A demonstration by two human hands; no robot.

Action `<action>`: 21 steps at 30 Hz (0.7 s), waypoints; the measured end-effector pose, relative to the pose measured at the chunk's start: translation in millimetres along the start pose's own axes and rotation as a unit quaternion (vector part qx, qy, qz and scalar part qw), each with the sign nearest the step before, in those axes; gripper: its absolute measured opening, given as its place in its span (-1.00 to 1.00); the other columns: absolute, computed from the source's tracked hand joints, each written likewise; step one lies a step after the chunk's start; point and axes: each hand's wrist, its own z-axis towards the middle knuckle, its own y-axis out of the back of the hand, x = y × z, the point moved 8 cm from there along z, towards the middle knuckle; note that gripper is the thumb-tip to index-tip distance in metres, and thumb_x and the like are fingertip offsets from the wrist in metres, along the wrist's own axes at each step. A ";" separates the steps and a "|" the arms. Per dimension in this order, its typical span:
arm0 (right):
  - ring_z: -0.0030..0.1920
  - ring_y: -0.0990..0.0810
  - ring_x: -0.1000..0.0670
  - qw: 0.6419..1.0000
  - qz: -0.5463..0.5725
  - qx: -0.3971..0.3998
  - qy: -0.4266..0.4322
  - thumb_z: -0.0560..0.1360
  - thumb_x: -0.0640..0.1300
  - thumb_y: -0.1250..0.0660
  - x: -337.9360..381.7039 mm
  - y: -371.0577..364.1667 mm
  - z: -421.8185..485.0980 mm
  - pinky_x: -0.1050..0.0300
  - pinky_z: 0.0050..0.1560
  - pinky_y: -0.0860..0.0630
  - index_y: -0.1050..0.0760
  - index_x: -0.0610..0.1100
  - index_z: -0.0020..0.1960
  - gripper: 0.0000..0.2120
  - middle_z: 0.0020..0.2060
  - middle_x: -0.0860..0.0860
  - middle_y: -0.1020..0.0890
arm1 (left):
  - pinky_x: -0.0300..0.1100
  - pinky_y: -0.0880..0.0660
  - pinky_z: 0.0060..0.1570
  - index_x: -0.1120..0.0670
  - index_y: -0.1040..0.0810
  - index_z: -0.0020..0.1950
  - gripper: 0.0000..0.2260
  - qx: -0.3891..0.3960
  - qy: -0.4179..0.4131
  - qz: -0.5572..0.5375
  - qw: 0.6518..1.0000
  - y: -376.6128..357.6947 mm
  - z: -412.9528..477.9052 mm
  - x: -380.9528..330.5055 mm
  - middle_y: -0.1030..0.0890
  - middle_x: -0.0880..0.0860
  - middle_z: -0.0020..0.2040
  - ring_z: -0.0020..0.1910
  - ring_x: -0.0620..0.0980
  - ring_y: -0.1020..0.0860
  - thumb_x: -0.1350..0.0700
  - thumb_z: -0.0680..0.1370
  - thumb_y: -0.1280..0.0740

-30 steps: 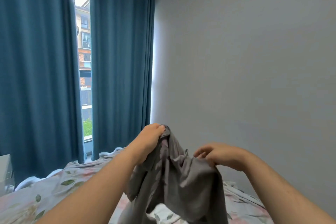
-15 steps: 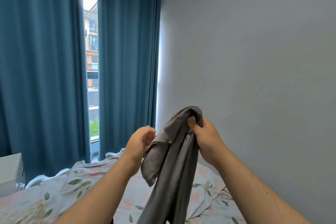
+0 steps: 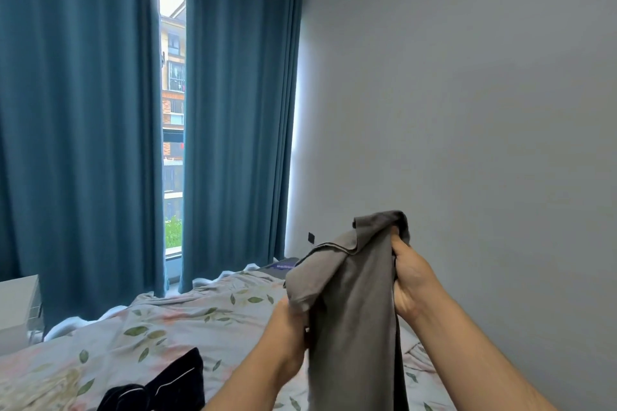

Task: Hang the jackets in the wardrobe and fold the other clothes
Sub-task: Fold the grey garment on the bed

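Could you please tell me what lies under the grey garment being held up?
The flowered bed cover shows below and around the grey garment. The cloth hides part of the left hand and the bed directly behind it.

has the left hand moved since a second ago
Yes, downward: the left hand, gripping the grey garment, was above the curtain hem and is now below it.

Open bedspread (image 3: 200,320) stretch mid-left; dark garment (image 3: 157,387) blocks lower left; wall (image 3: 467,143) right.

Matt grey cloth garment (image 3: 354,304), matt floral cotton-like bedsheet (image 3: 187,320), heavy matt blue curtains (image 3: 83,117).
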 end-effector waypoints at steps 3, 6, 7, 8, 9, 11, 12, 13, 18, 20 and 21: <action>-0.09 -0.69 -0.18 0.997 -0.025 -0.079 0.006 0.60 -0.08 -0.33 7.0 40.2 -2.0 -0.14 0.01 -0.64 -0.57 -0.27 0.15 -0.73 -0.09 -0.24 -0.68 | -0.03 -0.61 -0.05 0.15 -0.68 0.07 -0.74 0.007 -0.058 -0.030 0.998 -7.2 -1.4 -48.7 -0.71 0.15 0.02 -0.03 0.09 -0.67 0.01 0.60 -0.30; -0.24 -0.64 -0.14 0.963 -0.196 -0.183 0.001 0.50 -0.29 -0.38 6.3 85.5 -12.4 0.00 -0.11 -0.62 -0.54 -0.36 0.11 -0.78 -0.16 -0.25 -0.65 | 0.03 -0.54 0.00 0.15 -0.60 -0.04 -0.78 -0.022 -0.154 0.111 0.982 -10.4 -2.0 -97.0 -0.68 0.16 -0.11 -0.13 0.08 -0.58 0.06 0.66 -0.25; -0.23 -0.63 -0.08 0.944 -0.273 -0.184 0.024 0.49 -0.31 -0.37 6.5 87.7 -15.4 0.09 -0.16 -0.58 -0.52 -0.31 0.17 -0.74 -0.12 -0.21 -0.63 | -0.02 -0.52 -0.05 0.13 -0.59 -0.09 -0.78 -0.004 -0.176 0.159 0.971 -18.5 -5.1 -108.5 -0.64 0.12 -0.18 -0.16 0.06 -0.53 0.08 0.66 -0.25; -0.13 -0.62 -0.02 0.926 -0.334 -0.165 0.063 0.50 -0.31 -0.38 7.3 80.7 -18.6 0.11 -0.09 -0.56 -0.48 -0.22 0.28 -0.64 -0.01 -0.17 -0.62 | -0.07 -0.48 -0.08 0.12 -0.59 -0.12 -0.78 0.031 -0.188 0.197 0.962 -29.1 -8.5 -115.1 -0.59 0.08 -0.22 -0.18 0.03 -0.50 0.09 0.66 -0.25; 0.04 -0.59 0.01 0.919 -0.364 -0.113 0.104 0.51 -0.29 -0.40 6.1 65.1 -20.7 0.11 0.06 -0.53 -0.44 -0.12 0.34 -0.57 0.16 -0.14 -0.58 | -0.11 -0.45 -0.11 0.12 -0.59 -0.11 -0.79 0.072 -0.190 0.232 0.951 -39.5 -12.0 -118.1 -0.56 0.06 -0.23 -0.19 0.01 -0.47 0.10 0.65 -0.25; 0.29 -0.49 0.06 0.923 -0.361 0.048 0.127 0.47 -0.22 -0.44 -6.3 21.6 -28.1 0.04 0.32 -0.46 -0.42 0.09 0.32 -0.51 0.35 0.00 -0.51 | -0.14 -0.43 -0.13 0.14 -0.61 -0.09 -0.81 0.153 -0.168 0.289 0.930 -56.1 -19.7 -117.0 -0.56 0.06 -0.22 -0.21 -0.01 -0.47 0.12 0.65 -0.26; 0.34 -0.48 0.10 0.918 -0.356 0.132 0.113 0.41 -0.21 -0.44 -14.9 0.4 -34.1 0.03 0.34 -0.46 -0.42 0.16 0.34 -0.43 0.35 0.09 -0.51 | -0.14 -0.45 -0.12 0.15 -0.62 -0.07 -0.81 0.191 -0.143 0.298 0.924 -61.1 -22.0 -113.7 -0.59 0.08 -0.20 -0.21 -0.01 -0.51 0.13 0.65 -0.27; 0.34 -0.49 0.13 0.909 -0.350 0.204 0.096 0.33 -0.26 -0.40 -22.8 -17.1 -38.7 0.06 0.32 -0.49 -0.43 0.19 0.36 -0.34 0.33 0.14 -0.54 | -0.13 -0.49 -0.09 0.17 -0.63 -0.04 -0.82 0.227 -0.116 0.296 0.921 -63.8 -24.6 -111.4 -0.63 0.10 -0.16 -0.19 0.01 -0.55 0.14 0.64 -0.27; 0.08 -0.65 -0.05 0.884 -0.360 0.292 0.061 0.32 -0.40 -0.26 -40.6 -47.0 -45.0 0.10 -0.01 -0.59 -0.58 -0.07 0.23 -0.47 0.04 -0.06 -0.69 | -0.06 -0.55 -0.04 0.19 -0.64 -0.04 -0.80 0.293 -0.076 0.342 0.889 -58.8 -35.7 -126.5 -0.65 0.17 -0.11 -0.14 0.07 -0.59 0.07 0.51 -0.35; 0.02 -0.63 -0.20 0.882 -0.381 0.266 0.080 0.36 -0.32 -0.32 -43.1 -43.5 -40.3 -0.06 0.07 -0.59 -0.54 -0.26 0.09 -0.70 -0.03 -0.20 -0.67 | -0.09 -0.56 -0.06 0.17 -0.64 -0.05 -0.80 0.278 -0.087 0.373 0.881 -46.8 -35.9 -138.1 -0.65 0.13 -0.13 -0.14 0.03 -0.60 0.05 0.48 -0.38; -0.07 -0.60 -0.18 0.890 -0.374 0.249 0.081 0.35 -0.29 -0.33 -43.6 -39.6 -37.8 -0.04 0.02 -0.57 -0.51 -0.24 -0.02 -0.80 -0.13 -0.18 -0.64 | -0.10 -0.57 -0.05 0.17 -0.64 -0.03 -0.80 0.269 -0.085 0.376 0.883 -37.5 -34.8 -143.0 -0.65 0.13 -0.12 -0.13 0.03 -0.61 0.06 0.47 -0.40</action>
